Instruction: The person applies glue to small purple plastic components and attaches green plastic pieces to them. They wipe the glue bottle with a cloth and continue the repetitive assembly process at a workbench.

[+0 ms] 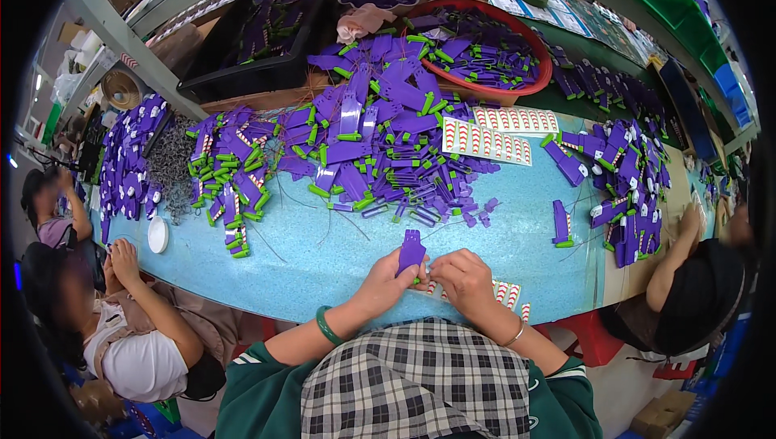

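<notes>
My left hand [380, 285] is closed on a flat purple plastic piece [411, 250], holding it upright above the near side of the table. A bit of bright green shows at the piece's lower end, by my fingers. Right beside it, my right hand [466, 281] is pinched, its fingertips close to the piece's lower right edge. Something small and pale seems to be at those fingertips, too small to name. Under my right hand lies a sheet of red-and-white striped stickers [506, 293], partly hidden by the hand.
A large heap of purple and green pieces [380, 132] covers the table's middle, smaller piles on both sides. More sticker sheets [487, 142] lie beside it. A red basin [543, 59], a black tray [190, 83] and a white lid [158, 234] stand around. Co-workers sit left and right.
</notes>
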Tool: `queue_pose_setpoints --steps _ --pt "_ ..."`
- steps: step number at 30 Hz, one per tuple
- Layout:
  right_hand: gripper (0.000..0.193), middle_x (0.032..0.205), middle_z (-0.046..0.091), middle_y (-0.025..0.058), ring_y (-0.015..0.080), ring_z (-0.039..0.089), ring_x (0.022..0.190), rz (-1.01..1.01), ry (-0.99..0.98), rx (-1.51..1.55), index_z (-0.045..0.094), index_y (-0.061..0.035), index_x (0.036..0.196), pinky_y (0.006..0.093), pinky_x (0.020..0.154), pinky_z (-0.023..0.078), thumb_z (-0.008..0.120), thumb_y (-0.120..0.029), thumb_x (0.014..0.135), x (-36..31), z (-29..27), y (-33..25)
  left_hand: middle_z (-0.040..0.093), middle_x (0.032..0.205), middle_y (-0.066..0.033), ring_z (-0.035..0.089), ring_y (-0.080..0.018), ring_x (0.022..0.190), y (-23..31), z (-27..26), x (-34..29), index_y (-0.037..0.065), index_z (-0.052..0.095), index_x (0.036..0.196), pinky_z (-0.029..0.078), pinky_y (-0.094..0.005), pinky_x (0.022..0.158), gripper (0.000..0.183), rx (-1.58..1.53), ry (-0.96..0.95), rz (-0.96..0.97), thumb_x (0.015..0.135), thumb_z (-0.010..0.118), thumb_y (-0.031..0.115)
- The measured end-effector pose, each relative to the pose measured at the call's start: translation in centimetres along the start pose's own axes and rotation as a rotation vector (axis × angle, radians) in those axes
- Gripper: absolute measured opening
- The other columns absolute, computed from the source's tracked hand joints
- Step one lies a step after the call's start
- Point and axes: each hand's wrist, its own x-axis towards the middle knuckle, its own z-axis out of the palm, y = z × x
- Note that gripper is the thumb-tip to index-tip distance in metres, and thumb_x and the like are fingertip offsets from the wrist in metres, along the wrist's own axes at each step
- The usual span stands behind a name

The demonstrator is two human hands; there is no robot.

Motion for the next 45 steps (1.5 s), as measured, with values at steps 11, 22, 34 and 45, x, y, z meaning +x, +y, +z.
queue_pose_setpoints --steps 11,22,34,45 --pt "0.01 0.089 0.066 0.0044 0.02 0.061 0.084 0.079 -0.1 0.568 0.065 -0.006 0.078 0.0293 0.071 0.049 0.07 0.0 0.072 0.9 -2.6 -0.7 0.059 0.089 -0.007 0.062 -0.0143 0.085 -0.1 0.4 0.1 -0.005 0.049 0.113 0.053 -0.0286 0.078 0.022 0.049 0.043 0.043 0.094 0.044 0.006" --pt "0.026 0.103 0.064 0.012 0.0199 0.062 0.091 0.335 -0.128 0.544 0.061 -0.0008 0.104 0.0296 0.075 0.049 0.065 -0.004 0.079 3.5 -5.8 -2.2 0.065 0.08 -0.0068 0.063 -0.0121 0.069 4.8 1.4 -0.5 -0.002 0.063 0.092 0.053 -0.0254 0.06 0.011 0.297 -0.001 0.112 0.087 0.063 0.007" --pt "0.011 0.091 0.06 0.005 0.0114 0.059 0.08 0.466 0.113 0.904 0.058 -0.0001 0.09 0.0239 0.072 0.048 0.065 -0.002 0.082 2.8 -3.0 -2.6 0.059 0.103 -0.0094 0.062 -0.0157 0.087 5.0 2.0 -0.2 0.004 0.045 0.117 0.056 -0.031 0.07 0.023 -0.213 0.033 -0.004 0.095 0.047 0.011" --pt "0.009 0.079 0.061 -0.0001 0.0046 0.055 0.072 0.686 0.071 1.05 0.059 -0.0019 0.084 0.0196 0.063 0.044 0.067 -0.003 0.083 2.8 -2.2 -2.9 0.048 0.126 -0.0086 0.052 -0.021 0.116 4.0 1.7 0.0 0.007 0.033 0.134 0.051 -0.0432 0.092 0.042 -0.529 -0.145 -0.089 0.094 0.046 0.009"
